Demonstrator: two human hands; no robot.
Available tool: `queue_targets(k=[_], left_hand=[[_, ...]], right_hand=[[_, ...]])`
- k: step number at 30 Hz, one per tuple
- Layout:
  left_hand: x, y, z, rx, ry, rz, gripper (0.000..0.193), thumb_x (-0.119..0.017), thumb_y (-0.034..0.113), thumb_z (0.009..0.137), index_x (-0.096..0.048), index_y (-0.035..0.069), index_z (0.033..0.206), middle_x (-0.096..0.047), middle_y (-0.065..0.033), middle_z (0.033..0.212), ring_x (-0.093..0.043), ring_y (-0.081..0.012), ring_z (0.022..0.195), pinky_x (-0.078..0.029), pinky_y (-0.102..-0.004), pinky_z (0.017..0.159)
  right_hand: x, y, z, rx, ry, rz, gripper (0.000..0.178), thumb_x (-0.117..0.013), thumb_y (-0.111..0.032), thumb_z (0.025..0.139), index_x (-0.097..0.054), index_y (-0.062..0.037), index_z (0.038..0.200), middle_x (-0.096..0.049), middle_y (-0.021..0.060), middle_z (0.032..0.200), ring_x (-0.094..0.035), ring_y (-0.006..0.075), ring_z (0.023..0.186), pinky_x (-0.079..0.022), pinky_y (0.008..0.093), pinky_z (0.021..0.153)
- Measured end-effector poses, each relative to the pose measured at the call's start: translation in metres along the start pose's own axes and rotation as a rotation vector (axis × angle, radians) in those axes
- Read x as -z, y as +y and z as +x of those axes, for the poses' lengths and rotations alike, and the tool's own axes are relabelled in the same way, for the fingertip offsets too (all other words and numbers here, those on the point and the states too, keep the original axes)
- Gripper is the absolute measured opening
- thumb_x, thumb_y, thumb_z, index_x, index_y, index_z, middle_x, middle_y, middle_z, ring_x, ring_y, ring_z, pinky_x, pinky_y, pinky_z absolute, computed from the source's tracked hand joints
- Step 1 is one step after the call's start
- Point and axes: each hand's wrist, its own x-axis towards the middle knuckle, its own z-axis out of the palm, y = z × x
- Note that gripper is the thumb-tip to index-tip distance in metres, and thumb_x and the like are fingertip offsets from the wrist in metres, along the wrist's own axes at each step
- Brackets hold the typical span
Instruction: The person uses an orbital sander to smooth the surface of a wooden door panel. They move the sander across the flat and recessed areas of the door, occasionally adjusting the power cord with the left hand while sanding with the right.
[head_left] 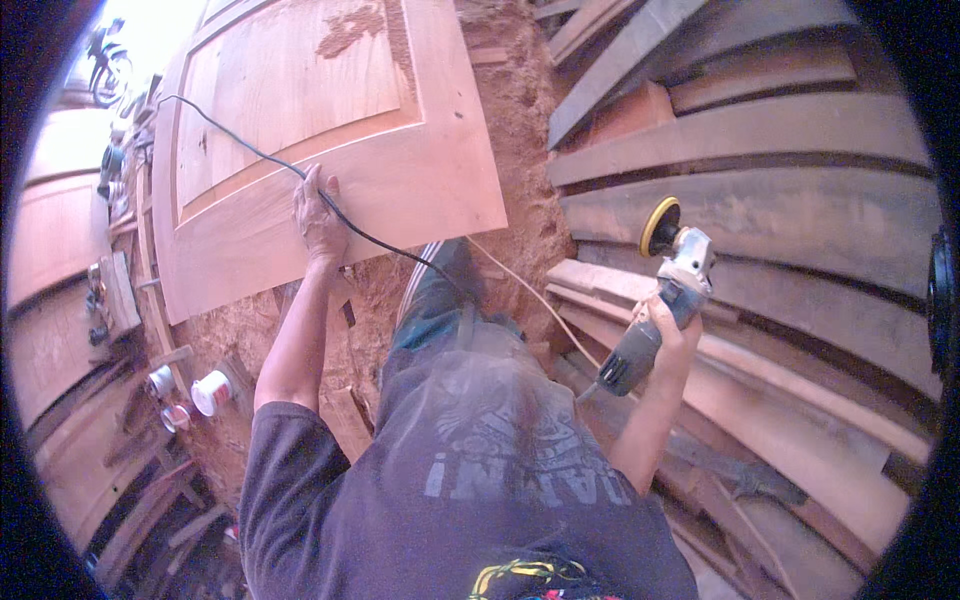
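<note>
Head view: the polisher (680,292) is grasped by the fingers of the right hand (674,336), held out over planks (760,215), presumably so its disc (661,226) clears the door panel (420,180). The left forearm (300,335) is stretched forward, the left hand (322,228) rested by the panel's edge (whether the cable (385,241) is gripped cannot be told).

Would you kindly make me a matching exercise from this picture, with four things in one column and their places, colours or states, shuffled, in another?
Things
1. power tool
2. door
3. cable
4. largest tub

Places, colours or states
A. dark and thin, crossing the door
B. white
C. held in the right hand
D. wooden, with a brown patch on its panel

Pairs: 1-C, 2-D, 3-A, 4-B
</note>
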Motion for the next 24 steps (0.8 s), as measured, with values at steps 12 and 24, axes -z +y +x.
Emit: queue_targets(k=[12, 24], left_hand=[[-0.002, 0.012, -0.011, 0.039, 0.085, -0.021, 0.038, -0.067, 0.026, 0.114, -0.066, 0.009, 0.148, -0.07, -0.0177, 0.149, -0.065, -0.0388, 0.14, -0.049, -0.0494, 0.118], [0.037, 0.093, -0.071, 0.952, 0.43, -1.525, 0.049, -0.041, 0.013, 0.116, -0.052, 0.005, 0.163, -0.074, -0.0174, 0.137, -0.078, -0.0207, 0.082, -0.059, -0.0277, 0.062]], right_hand=[[-0.077, -0.088, 0.132, 0.011, -0.234, 0.093, 0.039, -0.074, -0.026, 0.105, -0.061, 0.0005, 0.129, -0.072, 0.0154, 0.106, -0.074, 0.0239, 0.087, -0.064, 0.0345, 0.071], [-0.161, -0.159, 0.245, -0.018, -0.741, -0.047, 0.045, -0.07, -0.03, 0.107, -0.056, -0.0003, 0.138, -0.068, 0.0156, 0.113, -0.07, 0.0255, 0.096, -0.062, 0.0383, 0.081]])
